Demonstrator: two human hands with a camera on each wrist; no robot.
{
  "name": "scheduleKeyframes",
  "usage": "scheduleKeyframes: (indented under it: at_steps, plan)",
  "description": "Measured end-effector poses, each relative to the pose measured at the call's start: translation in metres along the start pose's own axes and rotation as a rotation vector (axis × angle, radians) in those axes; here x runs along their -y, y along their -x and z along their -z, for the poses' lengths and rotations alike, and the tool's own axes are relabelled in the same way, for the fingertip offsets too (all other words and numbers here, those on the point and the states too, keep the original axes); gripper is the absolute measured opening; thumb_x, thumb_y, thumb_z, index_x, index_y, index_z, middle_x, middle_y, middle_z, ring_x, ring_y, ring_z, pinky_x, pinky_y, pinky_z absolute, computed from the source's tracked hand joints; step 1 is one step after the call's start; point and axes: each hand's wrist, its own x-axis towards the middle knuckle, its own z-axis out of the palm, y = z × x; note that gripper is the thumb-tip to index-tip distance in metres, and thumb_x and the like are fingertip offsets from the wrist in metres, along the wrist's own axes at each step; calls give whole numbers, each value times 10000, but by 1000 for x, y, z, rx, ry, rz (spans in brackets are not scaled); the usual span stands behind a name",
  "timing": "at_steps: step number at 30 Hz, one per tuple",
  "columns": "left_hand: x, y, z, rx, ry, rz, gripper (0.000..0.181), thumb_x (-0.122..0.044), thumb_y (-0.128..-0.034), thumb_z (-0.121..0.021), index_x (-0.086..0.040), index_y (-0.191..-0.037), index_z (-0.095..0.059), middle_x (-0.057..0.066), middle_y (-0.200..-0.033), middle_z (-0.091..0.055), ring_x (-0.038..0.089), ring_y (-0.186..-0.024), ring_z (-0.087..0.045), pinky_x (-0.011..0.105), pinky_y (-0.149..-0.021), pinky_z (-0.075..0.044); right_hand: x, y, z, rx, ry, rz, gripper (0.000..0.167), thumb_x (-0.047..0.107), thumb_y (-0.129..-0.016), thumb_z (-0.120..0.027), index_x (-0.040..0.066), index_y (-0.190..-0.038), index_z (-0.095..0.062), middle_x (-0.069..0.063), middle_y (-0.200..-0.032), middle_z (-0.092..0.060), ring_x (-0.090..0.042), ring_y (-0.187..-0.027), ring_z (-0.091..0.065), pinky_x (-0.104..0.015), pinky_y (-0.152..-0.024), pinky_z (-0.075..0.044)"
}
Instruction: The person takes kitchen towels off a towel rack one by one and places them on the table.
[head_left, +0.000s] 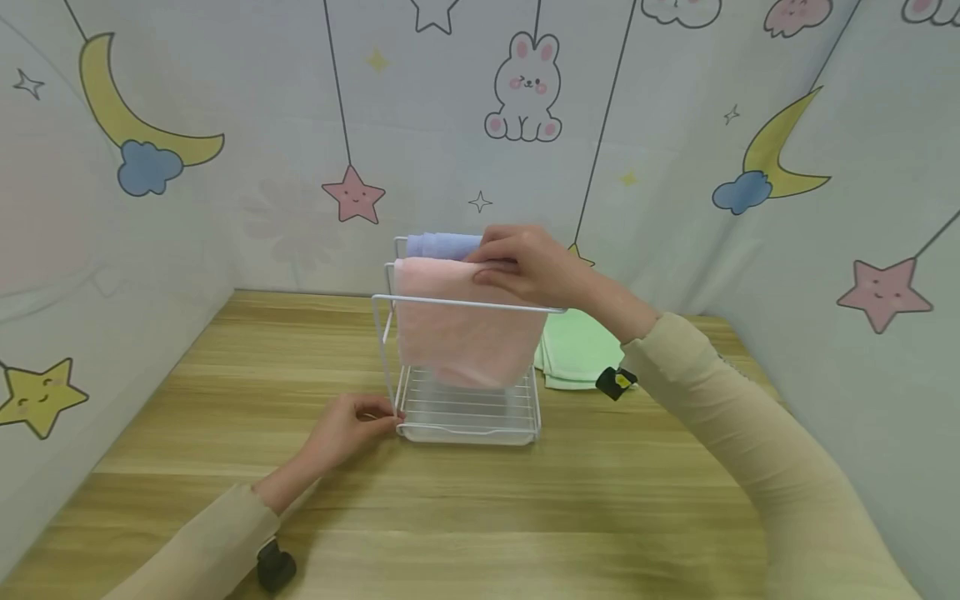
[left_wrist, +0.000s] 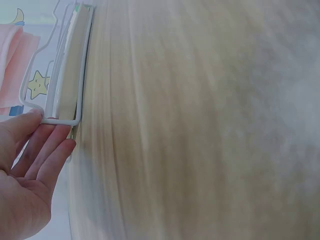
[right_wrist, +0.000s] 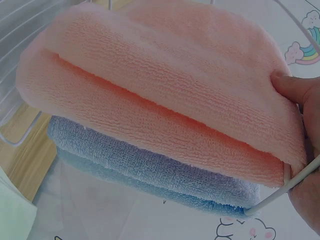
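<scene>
A white wire rack (head_left: 470, 432) with a tray base stands on the table. Over one of its upper bars hangs a folded pink towel (head_left: 465, 325), and behind that a blue towel (head_left: 442, 245) drapes over the rear bar. With thumb in front and fingers behind, my right hand (head_left: 536, 265) pinches the pink towel's top edge; the right wrist view shows the thumb pressed on the pink cloth (right_wrist: 175, 90), the other fingers partly hidden. My left hand (head_left: 348, 429) holds the rack's lower front left corner, thumb and fingertips at the wire frame (left_wrist: 60, 121).
Folded green cloths (head_left: 581, 350) lie on the wooden table (head_left: 465, 517), right of the rack and partly behind the right arm. A printed curtain (head_left: 450, 150) with moons, stars and a rabbit encloses the table at the back and sides.
</scene>
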Motion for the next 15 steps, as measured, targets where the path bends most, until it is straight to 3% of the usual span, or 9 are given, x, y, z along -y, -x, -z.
scheduleKeyframes:
  at_steps: [6, 15]
  plan:
    - [0, 0, 3, 0, -4, -8, 64, -114, -875, -736, -65, -907, -762, 127, -995, -770, 96, -818, -704, 170, -710, -560, -1, -3, -1, -45, 16, 21, 140, 125, -914, -701, 71, -1024, -769, -62, -839, -654, -118, -726, -538, -234, -648, -453]
    - [-1, -1, 3, 2, -17, -9, 58, -110, -865, -745, -71, -906, -759, 106, -953, -771, 136, -832, -708, 172, -719, -564, 1, -5, 2, -33, 25, 7, 145, 111, -919, -689, 70, -1038, -762, -62, -880, -670, -130, -756, -558, -254, -675, -468]
